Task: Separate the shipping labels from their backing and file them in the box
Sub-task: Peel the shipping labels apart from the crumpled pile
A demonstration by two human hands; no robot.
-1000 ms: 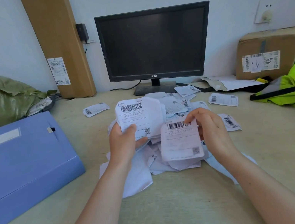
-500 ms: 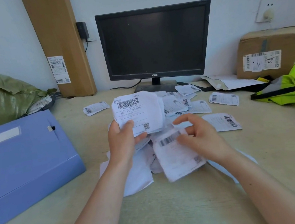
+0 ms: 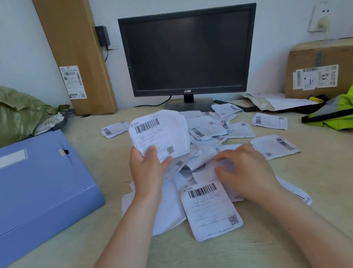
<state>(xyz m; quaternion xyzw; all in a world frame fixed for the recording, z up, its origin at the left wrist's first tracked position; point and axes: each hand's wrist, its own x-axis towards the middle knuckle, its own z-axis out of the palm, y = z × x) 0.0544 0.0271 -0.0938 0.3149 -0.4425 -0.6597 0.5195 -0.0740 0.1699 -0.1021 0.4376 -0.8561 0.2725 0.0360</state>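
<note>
Held label (image 3: 159,134) and nearest label (image 3: 211,209) read "143-143-1 04-520"

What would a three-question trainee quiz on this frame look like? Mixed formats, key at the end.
1. Fill in: the right hand is at the ___ of loose labels.
2. Which hand holds a label stack up off the table? A. left hand B. right hand C. neither
3. True or false: the blue box stands open.

Key: 1 pile; 2 A; 3 false, its lid is closed.
</note>
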